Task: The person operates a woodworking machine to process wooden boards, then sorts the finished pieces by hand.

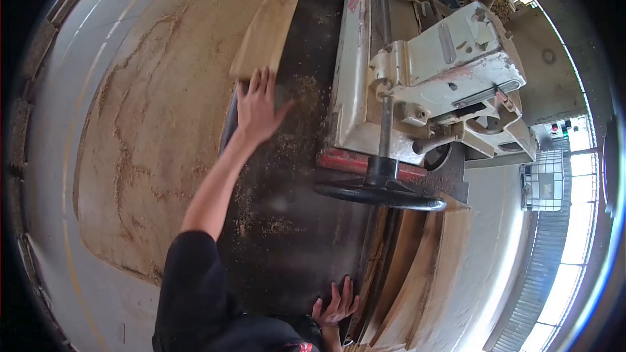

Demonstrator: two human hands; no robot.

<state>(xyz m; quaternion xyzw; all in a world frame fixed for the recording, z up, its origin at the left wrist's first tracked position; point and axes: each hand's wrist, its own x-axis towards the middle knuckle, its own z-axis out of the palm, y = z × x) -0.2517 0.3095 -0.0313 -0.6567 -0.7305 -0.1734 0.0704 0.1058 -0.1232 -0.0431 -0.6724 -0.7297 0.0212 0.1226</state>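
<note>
My left hand [258, 109] is stretched forward over the dark machine table [297, 156], palm down, its fingers extended and thumb out to the right. Its fingertips are right at the near end of a pale wooden board [270, 26], which lies lengthwise along the table's left edge and overhangs it. My right hand [338, 305] is back by my body, fingers spread at the table's near right edge, with nothing in it. Wood shavings [303, 88] are scattered over the table surface.
To the right stands a pale metal machine housing [450, 58] with a black handwheel [381, 195] jutting toward me. Several wooden boards [411, 267] are stacked at lower right. A sawdust-covered panel [163, 130] lies left of the table. A caged white container [544, 182] stands farther right.
</note>
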